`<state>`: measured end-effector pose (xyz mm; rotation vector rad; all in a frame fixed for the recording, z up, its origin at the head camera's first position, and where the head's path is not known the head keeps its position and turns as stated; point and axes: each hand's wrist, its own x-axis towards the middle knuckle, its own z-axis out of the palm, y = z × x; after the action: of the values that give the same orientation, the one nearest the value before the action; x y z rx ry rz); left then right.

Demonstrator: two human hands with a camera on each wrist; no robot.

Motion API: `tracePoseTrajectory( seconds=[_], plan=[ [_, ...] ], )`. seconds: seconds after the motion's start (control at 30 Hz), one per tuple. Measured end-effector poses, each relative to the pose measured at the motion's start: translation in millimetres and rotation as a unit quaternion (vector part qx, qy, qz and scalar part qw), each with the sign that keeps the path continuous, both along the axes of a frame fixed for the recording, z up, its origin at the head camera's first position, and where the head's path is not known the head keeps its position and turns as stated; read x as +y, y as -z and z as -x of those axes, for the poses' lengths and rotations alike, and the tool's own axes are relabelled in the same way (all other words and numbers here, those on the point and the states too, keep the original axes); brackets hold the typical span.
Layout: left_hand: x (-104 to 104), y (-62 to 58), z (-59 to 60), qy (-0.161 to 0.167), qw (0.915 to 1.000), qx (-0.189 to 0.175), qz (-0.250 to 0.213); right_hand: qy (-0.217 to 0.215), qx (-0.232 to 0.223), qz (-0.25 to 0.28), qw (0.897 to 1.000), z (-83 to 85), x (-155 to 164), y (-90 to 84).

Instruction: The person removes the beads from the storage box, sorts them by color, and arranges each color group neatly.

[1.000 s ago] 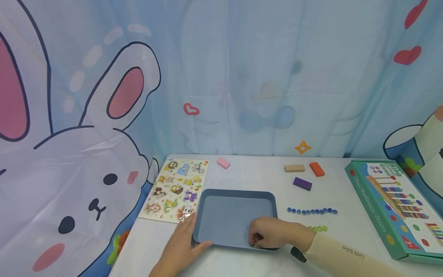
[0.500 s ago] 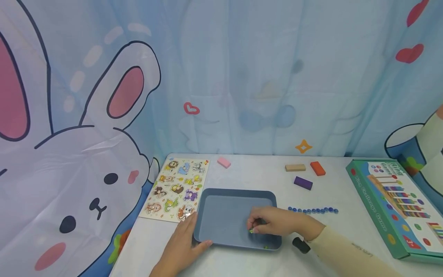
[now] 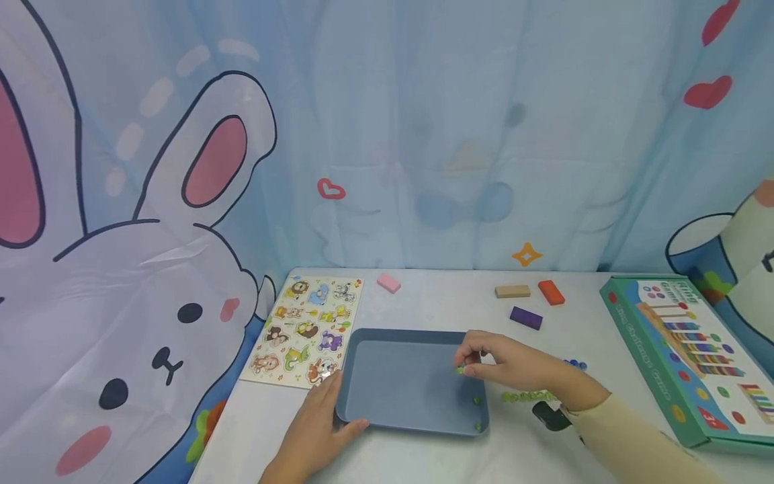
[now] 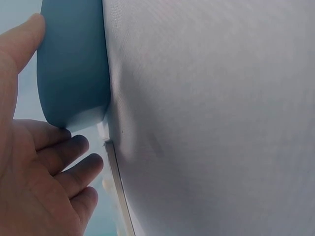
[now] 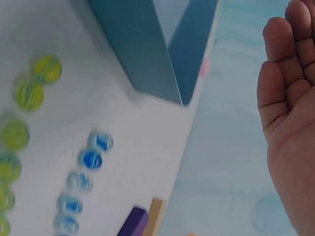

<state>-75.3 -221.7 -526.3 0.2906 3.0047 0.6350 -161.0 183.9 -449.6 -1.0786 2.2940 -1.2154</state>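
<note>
Right hand (image 3: 514, 366): pinches green marble (image 3: 461, 369) above blue tray's (image 3: 411, 336) right end; left hand (image 3: 320, 420): fingers relaxed, resting against tray's left rim, farther from marble

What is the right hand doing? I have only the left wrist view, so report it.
Observer: The right hand pinches a green marble above the right part of the blue tray.
Operator: Count the marbles lying inside that tray.
Observer: Two loose green marbles lie on the tray floor by its right wall. A row of green marbles sits on the table just outside it.
</note>
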Motion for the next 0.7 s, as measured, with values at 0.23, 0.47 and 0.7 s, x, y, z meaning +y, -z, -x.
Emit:
tracePoseTrajectory(
  seconds=[0.23, 0.47, 0.7],
  plan=[
    [-0.6, -0.3, -1.2, -0.001, 1.0, 0.003, -0.001, 0.041, 0.044, 0.021, 0.998, -4.4, 29.4, -3.3],
    [0.8, -0.6, -1.2, -0.002, 1.0, 0.007, -0.005, 0.096, 0.059, 0.014, 0.994, -14.7, 58.5, -5.7],
    [0.3, -0.7, -1.6, 0.002, 0.9999, 0.013, -0.003, 0.149, 0.068, -0.005, 0.986, -27.1, 87.1, 0.1]
  ],
)
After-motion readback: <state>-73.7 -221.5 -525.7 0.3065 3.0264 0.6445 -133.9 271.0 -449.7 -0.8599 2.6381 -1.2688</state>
